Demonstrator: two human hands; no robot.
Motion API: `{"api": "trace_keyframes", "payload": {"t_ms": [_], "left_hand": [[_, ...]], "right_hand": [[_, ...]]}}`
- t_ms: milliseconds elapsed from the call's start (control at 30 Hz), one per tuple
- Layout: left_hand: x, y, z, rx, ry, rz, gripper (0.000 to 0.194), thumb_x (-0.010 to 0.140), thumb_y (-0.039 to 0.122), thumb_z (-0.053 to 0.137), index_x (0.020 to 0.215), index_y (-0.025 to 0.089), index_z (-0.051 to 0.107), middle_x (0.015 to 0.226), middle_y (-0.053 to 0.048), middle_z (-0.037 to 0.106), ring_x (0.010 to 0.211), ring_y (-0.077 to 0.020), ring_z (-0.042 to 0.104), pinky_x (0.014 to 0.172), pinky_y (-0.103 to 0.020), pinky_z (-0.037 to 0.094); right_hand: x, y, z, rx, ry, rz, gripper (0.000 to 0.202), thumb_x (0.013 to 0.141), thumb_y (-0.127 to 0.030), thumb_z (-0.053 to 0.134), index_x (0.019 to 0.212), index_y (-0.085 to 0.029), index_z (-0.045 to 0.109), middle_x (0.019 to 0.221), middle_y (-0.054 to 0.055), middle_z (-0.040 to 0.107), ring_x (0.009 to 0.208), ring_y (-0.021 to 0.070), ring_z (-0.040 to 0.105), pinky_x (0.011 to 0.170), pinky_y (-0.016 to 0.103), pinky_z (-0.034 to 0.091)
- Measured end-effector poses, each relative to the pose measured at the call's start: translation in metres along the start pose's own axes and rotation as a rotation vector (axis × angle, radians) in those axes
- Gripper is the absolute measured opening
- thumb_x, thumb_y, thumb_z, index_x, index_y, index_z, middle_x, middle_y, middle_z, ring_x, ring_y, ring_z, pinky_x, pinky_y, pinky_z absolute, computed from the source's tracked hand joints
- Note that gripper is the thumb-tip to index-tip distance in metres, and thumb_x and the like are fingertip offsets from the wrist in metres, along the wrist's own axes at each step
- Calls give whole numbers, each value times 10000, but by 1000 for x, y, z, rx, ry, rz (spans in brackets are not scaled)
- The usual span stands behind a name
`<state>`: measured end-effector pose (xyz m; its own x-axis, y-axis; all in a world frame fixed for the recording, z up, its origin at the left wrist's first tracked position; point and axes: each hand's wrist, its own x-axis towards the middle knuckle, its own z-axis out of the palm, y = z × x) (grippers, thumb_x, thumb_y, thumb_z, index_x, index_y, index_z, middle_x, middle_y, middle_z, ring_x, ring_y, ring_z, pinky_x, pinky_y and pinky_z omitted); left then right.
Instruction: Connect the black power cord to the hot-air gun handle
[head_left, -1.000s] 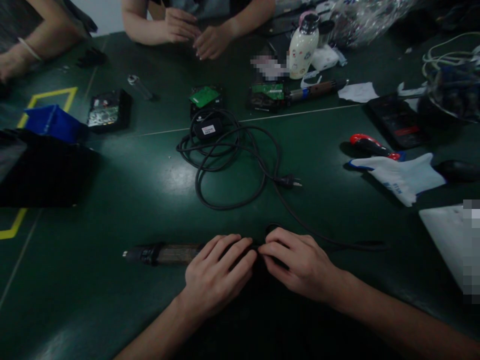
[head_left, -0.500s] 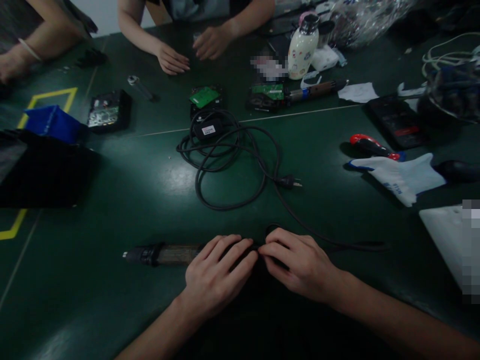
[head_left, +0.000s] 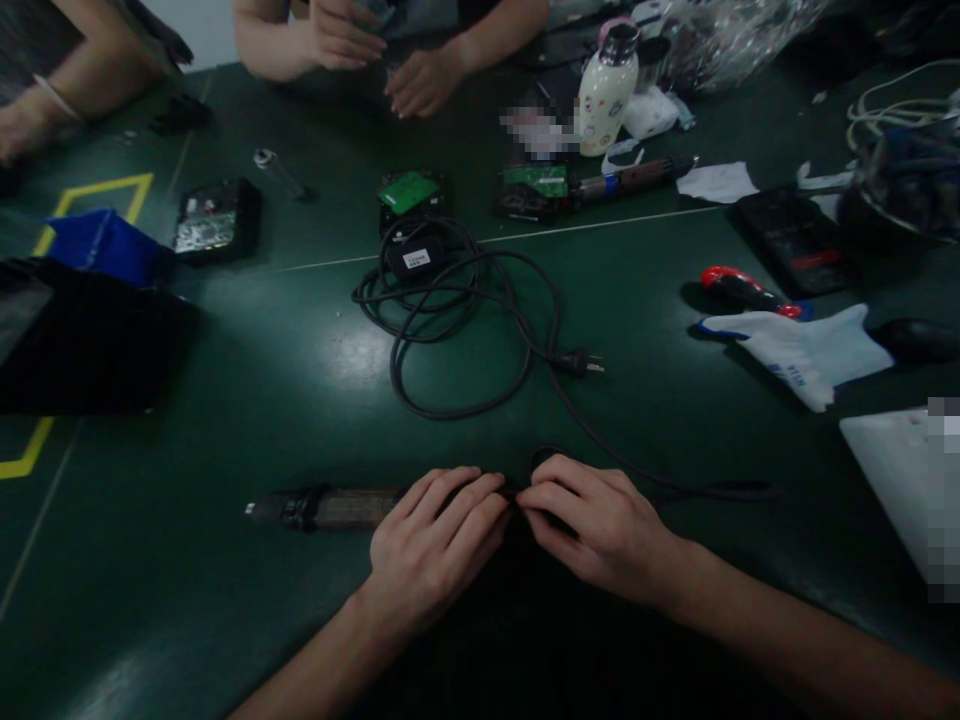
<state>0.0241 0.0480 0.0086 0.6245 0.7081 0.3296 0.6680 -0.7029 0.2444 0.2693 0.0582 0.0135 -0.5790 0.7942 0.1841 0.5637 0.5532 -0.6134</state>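
Observation:
An electric screwdriver [head_left: 349, 508] with a brownish body and black nose lies on the green table, its tip pointing left. My left hand [head_left: 442, 535] is closed over its rear end. Close beside it, my right hand [head_left: 600, 520] pinches the black cable [head_left: 701, 490] at the screwdriver's tail. The fingertips of both hands nearly meet, and the joint between cable and tool is hidden under them. Beyond my hands lies the coiled cable with its power adapter [head_left: 416, 258] and a plug [head_left: 581, 363].
Circuit-board units [head_left: 409, 195] and a second electric screwdriver [head_left: 630, 180] lie farther back. On the right are a glove [head_left: 810, 350] and a red-black handled tool [head_left: 742, 290]. A bottle [head_left: 607, 95] stands behind. A blue bin [head_left: 105, 245] is at left. Two people sit opposite.
My hands stay almost in place; the left fingers shift slightly on the screwdriver. Across the table, one of a co-worker's hands has risen from the tabletop.

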Motion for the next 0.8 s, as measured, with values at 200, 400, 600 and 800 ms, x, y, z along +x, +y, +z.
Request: {"api": "trace_keyframes", "payload": {"t_ms": [200,400,600,800], "left_hand": [[0,0,-1,0,-23,29,237,963,231,676,1197,235,712,1265,-43,747,1164,-231,688,1034,-397,536],[1,0,-1,-12,-10,7,214,956,217,694,1169,209,707,1263,-36,750,1152,-230,687,1020,-392,527],[2,1,-1,-8,-8,0,197,960,220,690,1156,213,710,1258,-33,751,1140,-220,692,1014,-383,534],[2,2,-2,15,-25,8,202,967,233,675,1163,235,723,1246,-37,752,1142,-221,693,1008,-379,544]], "right_hand": [[0,0,0,4,4,-5,142,1026,-198,551,1083,-206,681,998,44,682,893,155,679,742,264,522],[1,-1,0,-6,24,2,125,1030,-205,551,1069,-202,669,969,38,696,892,155,685,737,265,512],[2,-2,-1,-17,32,-5,123,1012,-191,550,1029,-200,671,958,40,696,882,158,684,726,265,509],[1,-1,0,-17,29,-15,113,999,-182,553,1019,-199,663,959,40,689,878,155,676,711,257,501]]}}
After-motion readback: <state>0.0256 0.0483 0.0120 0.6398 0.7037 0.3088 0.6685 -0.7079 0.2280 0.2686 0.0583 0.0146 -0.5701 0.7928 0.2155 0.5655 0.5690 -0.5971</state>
